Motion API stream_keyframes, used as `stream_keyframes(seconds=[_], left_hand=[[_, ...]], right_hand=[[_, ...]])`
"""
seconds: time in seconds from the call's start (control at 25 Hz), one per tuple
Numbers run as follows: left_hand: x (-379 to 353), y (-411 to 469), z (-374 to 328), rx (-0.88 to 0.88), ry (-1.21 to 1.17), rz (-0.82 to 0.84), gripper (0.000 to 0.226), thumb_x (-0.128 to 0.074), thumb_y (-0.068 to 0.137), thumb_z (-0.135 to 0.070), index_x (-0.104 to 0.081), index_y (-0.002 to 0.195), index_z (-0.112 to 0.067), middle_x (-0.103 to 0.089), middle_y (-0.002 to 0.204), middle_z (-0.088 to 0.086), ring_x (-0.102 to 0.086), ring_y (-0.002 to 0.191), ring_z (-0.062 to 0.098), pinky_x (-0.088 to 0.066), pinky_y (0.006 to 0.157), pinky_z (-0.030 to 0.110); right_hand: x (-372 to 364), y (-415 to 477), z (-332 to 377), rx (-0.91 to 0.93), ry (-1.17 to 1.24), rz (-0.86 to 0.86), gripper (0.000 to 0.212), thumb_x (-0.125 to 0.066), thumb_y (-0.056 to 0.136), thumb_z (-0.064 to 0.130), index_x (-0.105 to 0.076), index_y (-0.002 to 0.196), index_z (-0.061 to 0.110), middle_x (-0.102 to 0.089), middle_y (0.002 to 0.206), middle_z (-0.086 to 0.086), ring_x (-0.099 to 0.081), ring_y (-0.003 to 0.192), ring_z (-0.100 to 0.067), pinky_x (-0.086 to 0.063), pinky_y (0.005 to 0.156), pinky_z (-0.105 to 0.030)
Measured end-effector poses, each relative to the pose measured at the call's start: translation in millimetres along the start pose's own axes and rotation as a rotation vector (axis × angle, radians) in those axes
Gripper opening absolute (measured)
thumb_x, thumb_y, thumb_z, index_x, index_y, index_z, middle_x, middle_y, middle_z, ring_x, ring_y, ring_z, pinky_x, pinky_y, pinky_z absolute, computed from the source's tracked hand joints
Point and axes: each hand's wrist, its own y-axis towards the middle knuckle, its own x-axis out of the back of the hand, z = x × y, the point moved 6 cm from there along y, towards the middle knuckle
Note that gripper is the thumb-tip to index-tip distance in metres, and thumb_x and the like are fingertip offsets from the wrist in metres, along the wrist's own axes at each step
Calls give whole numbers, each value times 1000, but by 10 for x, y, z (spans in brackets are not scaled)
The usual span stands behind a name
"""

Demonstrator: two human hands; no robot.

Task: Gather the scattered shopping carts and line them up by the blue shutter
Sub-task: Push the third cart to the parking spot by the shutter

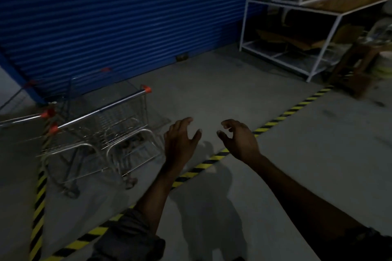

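From the head camera, in dim light: left hand (180, 139) and right hand (240, 140) held out over the concrete floor (212, 91), a gap between them, fingers loosely curled, gripping nothing and touching nothing. Dark sleeve (129, 237) pushed up on the left forearm. Left of the left hand, apart from it, a wire shopping cart (101, 133) upright on its wheels, orange caps on the handle ends, handle bar slanting toward the blue shutter (127, 17). Just beside it at the left edge, the handle of a second cart (23, 118). Behind both, close against the shutter, a third cart (71, 89), hard to make out. Under the forearms, yellow-and-black floor tape (203, 164) running diagonally. Right of the shutter, a white metal rack (290, 53).
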Motion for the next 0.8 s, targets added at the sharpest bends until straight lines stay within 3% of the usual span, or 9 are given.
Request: stream_keyframes(seconds=[0.2, 0.56, 0.8], left_hand=[[-229, -454, -736, -69, -6, 13, 43, -69, 88, -36, -60, 129, -29, -63, 126, -6, -56, 118, 25, -42, 95, 44], [-382, -1465, -1960, -150, -10, 32, 55, -56, 86, -44, -58, 137, -24, -62, 136, -3, -54, 125, 23, -40, 100, 42], [-371, -1867, -2444, -241, -106, 51, 55, -62, 84, -38, -61, 136, -21, -64, 134, -1, -58, 124, 24, -43, 100, 42]], right_hand=[[743, -614, -409, -70, 7, -60, 36, -62, 95, 50, -64, 120, 24, -66, 116, 4, -62, 105, -19, -53, 82, -38], [1887, -1920, -919, -117, -154, -210, 39, -62, 93, 50, -65, 120, 21, -70, 116, -1, -59, 111, -29, -47, 88, -42], [2243, -2496, -992, -188, -196, -269, 41, -60, 94, 53, -66, 120, 23, -69, 116, 2, -57, 111, -27, -45, 86, -40]])
